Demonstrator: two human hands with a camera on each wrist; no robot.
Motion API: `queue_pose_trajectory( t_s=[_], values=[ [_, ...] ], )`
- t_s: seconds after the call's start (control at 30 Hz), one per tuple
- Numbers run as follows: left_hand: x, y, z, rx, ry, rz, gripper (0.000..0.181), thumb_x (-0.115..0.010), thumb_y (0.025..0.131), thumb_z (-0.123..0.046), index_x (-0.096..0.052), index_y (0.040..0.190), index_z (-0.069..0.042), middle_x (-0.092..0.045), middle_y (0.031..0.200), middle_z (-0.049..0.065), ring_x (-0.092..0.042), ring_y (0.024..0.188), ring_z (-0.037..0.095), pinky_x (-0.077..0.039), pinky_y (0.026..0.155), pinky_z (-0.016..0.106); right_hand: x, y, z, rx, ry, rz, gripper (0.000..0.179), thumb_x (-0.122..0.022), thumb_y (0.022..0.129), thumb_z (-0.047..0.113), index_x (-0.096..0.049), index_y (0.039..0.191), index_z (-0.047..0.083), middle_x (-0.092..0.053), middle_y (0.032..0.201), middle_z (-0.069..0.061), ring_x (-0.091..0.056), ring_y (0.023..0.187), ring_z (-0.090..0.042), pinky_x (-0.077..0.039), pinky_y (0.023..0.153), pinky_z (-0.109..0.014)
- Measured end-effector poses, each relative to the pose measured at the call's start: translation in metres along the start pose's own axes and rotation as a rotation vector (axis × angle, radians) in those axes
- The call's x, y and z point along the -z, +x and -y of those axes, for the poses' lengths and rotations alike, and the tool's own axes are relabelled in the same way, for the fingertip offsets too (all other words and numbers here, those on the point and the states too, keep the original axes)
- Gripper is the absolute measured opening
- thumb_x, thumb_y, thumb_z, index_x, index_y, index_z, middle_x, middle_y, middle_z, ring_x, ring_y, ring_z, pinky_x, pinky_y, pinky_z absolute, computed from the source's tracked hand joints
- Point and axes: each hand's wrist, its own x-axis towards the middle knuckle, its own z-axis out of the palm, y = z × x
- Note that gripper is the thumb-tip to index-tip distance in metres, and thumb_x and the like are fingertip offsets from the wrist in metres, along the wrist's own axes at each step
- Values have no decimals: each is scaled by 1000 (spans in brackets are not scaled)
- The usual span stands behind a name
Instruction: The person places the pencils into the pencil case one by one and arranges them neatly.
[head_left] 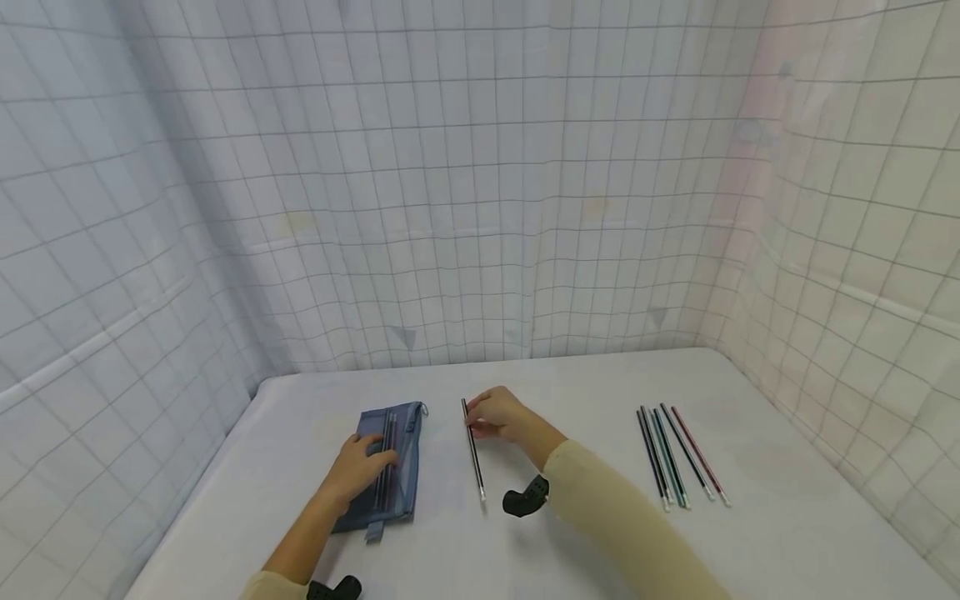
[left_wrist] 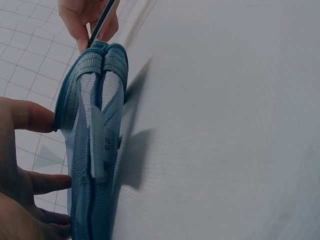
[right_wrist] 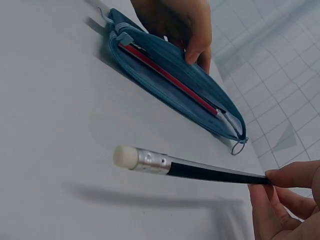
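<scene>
A blue zippered pencil case (head_left: 408, 467) lies on the white table, its zip side facing right. Inside its parted mouth, the right wrist view shows a red pencil (right_wrist: 170, 82) with a metal-banded end. My left hand (head_left: 358, 471) rests on top of the case, fingers spread and fingertips touching its upper side (left_wrist: 75, 150). To the right of the case, my right hand (head_left: 498, 414) pinches a black pencil (head_left: 475, 462) near its far end between thumb and fingers. The pencil's white eraser (right_wrist: 125, 157) points back toward me, and its shadow falls apart from it on the table.
Several pencils in dark, green and red, among them a red one (head_left: 701, 458), lie side by side at the table's right. White grid-patterned curtains (head_left: 480, 208) enclose the back and both sides. The table's back edge (head_left: 555, 359) runs close to the curtain.
</scene>
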Motion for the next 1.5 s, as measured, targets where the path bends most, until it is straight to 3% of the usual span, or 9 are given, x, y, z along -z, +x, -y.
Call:
queue_pose_trajectory(
  t_s=[0.3,0.73,1.03,1.33,1.5],
  values=[
    [-1,3,0,-1,11,-3,73,-64,92,-30,-44,148,12,-15,157,44,-19,143,65,-25,108,77,-35,10,-2,7,29,34,24,-71,87,-14,-69,109,-8,-66,94,-14,-65,71,-17,-59,63,-25],
    [1,1,0,12,-3,-1,72,-63,92,-30,-44,148,12,-14,158,43,-17,144,63,-22,112,74,-72,25,-9,35,23,15,24,-72,84,-16,-69,107,-10,-68,89,-13,-64,65,-15,-61,65,-30],
    [1,0,-4,-6,9,4,71,-63,92,-32,-47,146,12,-18,157,44,-20,143,63,-24,111,74,-90,29,-10,61,1,-47,22,-71,84,-17,-67,102,-6,-67,87,-11,-64,62,-15,-60,61,-29],
    [0,0,-3,8,8,-3,71,-63,93,-32,-47,146,11,-19,157,43,-21,144,62,-24,112,73,-104,31,-8,51,-131,-137,14,-75,84,-9,-69,82,3,-64,84,-9,-63,59,-17,-54,50,-23],
    [0,-1,-3,6,7,-3,70,-63,93,-32,-47,146,11,-19,157,43,-21,144,62,-24,112,73,-109,35,-7,46,-132,-167,16,-75,83,-11,-72,94,0,-64,88,-11,-65,65,-20,-56,54,-26]
  ],
)
